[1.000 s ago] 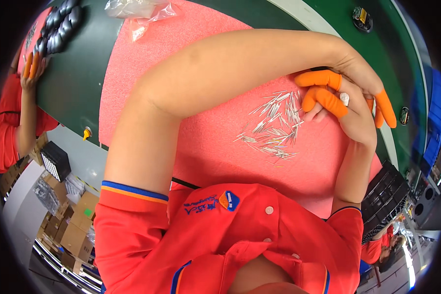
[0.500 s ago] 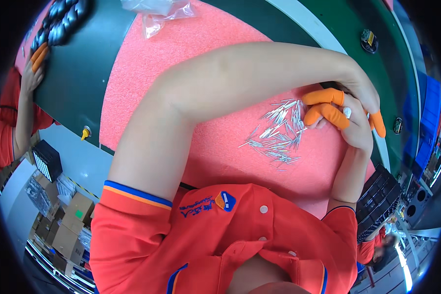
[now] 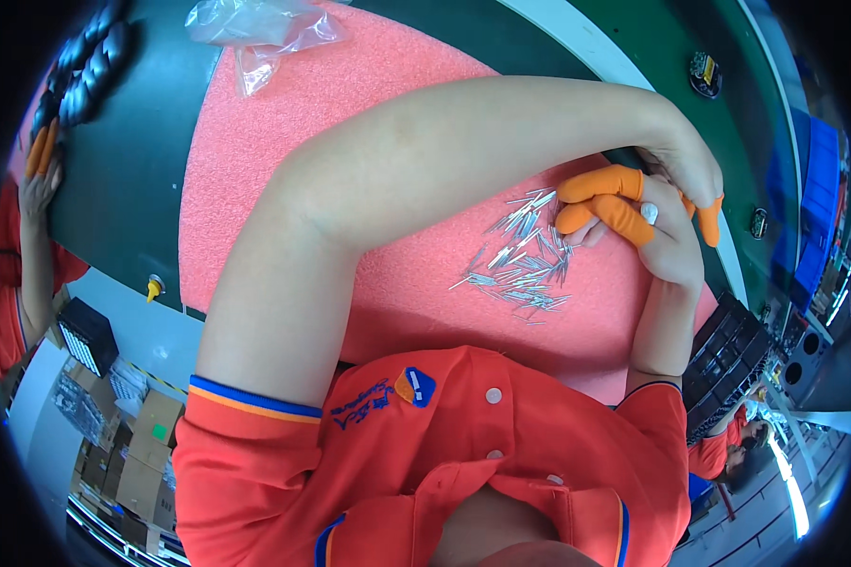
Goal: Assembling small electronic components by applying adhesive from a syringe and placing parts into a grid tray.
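A loose pile of thin metal pins (image 3: 525, 269) lies on a pink foam mat (image 3: 350, 123). My left arm crosses the mat from the lower left, and my left hand (image 3: 683, 163) arches over the right side of the pile, one orange finger cot pointing down. My right hand (image 3: 654, 244) comes up beneath it, its orange-capped fingers curled just right of the pins. The two hands touch. A small white part (image 3: 649, 214) shows between the fingers. The left fingertips are hidden behind my right hand.
A clear plastic bag (image 3: 265, 28) lies at the mat's far edge. Another person's hand (image 3: 38, 175) with orange finger cots rests at the far left near a black tray of dark parts (image 3: 85, 66). A black tray (image 3: 728, 359) and blue bins (image 3: 813, 217) stand to the right.
My hands stay together beside the pins and their fingers shift slightly. The view has tipped a little, so everything sits lower in the picture.
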`<state>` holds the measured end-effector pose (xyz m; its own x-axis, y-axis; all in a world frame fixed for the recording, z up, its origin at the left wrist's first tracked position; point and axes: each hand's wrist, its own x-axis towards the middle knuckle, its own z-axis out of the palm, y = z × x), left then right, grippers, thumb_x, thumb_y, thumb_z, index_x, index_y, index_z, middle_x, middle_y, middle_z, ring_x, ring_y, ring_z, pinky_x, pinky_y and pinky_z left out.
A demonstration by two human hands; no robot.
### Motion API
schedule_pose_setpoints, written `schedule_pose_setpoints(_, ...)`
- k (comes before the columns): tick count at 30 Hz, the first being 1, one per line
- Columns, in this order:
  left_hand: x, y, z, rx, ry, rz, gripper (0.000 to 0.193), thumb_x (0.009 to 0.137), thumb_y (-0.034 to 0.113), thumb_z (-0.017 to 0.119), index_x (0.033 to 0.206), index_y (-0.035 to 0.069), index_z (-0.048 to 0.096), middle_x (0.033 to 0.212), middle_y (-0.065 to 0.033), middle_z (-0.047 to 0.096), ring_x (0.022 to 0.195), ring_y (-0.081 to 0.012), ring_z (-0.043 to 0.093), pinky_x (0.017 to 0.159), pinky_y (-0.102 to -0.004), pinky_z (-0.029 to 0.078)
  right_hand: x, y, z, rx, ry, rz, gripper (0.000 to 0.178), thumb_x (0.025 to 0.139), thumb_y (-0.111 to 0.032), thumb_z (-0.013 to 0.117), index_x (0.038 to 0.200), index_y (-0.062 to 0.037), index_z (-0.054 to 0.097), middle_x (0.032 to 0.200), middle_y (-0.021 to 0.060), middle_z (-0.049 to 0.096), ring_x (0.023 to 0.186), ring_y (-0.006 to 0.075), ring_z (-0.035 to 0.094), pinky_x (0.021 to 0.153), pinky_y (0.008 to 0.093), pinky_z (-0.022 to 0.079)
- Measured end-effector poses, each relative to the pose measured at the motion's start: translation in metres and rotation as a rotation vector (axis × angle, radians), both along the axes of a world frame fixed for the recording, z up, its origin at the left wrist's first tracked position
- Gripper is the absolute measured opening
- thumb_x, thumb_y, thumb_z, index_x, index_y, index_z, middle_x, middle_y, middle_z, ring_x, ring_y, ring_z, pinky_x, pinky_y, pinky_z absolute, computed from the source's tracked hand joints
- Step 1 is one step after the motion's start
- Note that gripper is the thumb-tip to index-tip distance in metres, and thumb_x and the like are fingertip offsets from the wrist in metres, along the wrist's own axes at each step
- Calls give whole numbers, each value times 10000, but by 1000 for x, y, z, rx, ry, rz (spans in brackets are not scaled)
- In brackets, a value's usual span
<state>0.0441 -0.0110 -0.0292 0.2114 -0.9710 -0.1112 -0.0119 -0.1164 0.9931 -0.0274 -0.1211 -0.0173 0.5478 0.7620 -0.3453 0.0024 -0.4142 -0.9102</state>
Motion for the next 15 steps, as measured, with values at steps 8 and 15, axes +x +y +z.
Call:
schedule_pose_setpoints(8, 14, -33, -19, -160, 14, -1, 309, 883, 160, 464, 1112, -21, 563, 951, -129, 647, 795, -202, 625, 688, -322, 510, 4, -15, 10, 56, 210, -234, 253, 979, -154, 463, 1042, 59, 584, 770, 128, 672, 590, 155, 646, 493, 229, 502)
schedule_pose_setpoints(15, -1, -13, -6, -36, 204, 126, 431, 963, 296, 541, 1295, 22, 516, 1145, -133, 605, 944, -174, 644, 820, -269, 514, -63, -43, -20, -362, -1000, -378, 246, 856, -229, 642, 1081, -130, 658, 840, 131, 674, 592, 218, 645, 481, 304, 486)
